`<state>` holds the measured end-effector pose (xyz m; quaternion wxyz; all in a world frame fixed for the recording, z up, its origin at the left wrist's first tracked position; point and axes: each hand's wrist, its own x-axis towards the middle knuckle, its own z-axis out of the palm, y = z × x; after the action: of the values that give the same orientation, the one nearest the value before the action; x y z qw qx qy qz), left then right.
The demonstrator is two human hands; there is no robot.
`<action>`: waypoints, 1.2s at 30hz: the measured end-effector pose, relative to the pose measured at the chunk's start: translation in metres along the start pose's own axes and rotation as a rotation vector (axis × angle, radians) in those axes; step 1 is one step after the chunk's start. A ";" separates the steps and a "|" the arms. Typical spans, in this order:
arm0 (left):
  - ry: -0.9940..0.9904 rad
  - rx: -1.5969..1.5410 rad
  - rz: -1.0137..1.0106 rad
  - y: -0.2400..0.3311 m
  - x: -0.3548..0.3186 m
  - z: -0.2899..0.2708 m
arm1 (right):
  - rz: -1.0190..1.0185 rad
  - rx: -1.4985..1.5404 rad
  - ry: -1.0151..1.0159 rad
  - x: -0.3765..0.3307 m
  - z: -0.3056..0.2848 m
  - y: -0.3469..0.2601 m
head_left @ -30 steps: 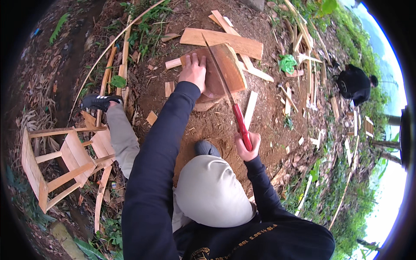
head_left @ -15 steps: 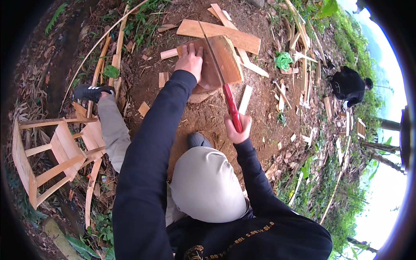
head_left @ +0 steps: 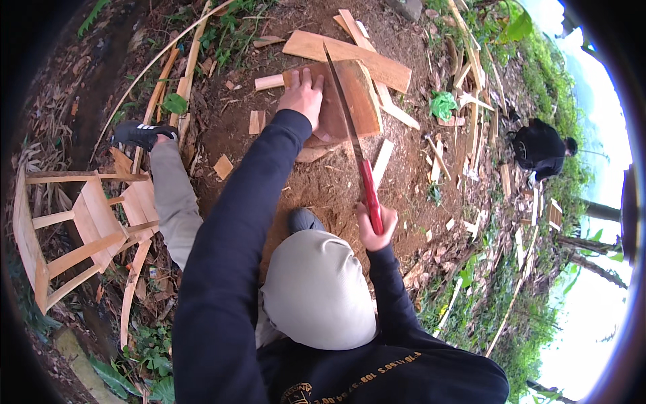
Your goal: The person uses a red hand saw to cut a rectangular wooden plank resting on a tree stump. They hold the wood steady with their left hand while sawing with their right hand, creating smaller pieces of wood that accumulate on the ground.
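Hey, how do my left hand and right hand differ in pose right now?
The left hand lies open on the wood block, while the right hand is closed around the red handle of the saw. The left hand is higher in the picture; the right hand is lower, nearer the body. Both hands are bare, below dark sleeves.

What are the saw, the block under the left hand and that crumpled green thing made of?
Saw blade: probably steel, thin, dark and straight-edged. 
Handle: glossy red; plastic or painted wood, I can't tell. 
Block: seemingly bare wood, brown with a paler rim. 
Green thing: likely thin plastic, shiny and creased.
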<state>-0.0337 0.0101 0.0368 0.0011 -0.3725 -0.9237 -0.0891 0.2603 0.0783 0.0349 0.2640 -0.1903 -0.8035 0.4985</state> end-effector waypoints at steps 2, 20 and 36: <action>0.000 -0.045 0.008 0.000 -0.004 -0.006 | 0.098 0.060 -0.048 0.014 0.014 0.000; 0.012 0.030 -0.026 -0.002 0.003 0.002 | -0.013 0.012 0.022 0.005 0.005 -0.003; -0.060 -0.013 -0.021 -0.007 -0.012 -0.021 | 0.259 0.241 -0.010 0.025 0.018 -0.033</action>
<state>-0.0313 -0.0069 0.0558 -0.0300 -0.3653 -0.9266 -0.0838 0.2281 0.0658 0.0645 0.2147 -0.2567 -0.7078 0.6221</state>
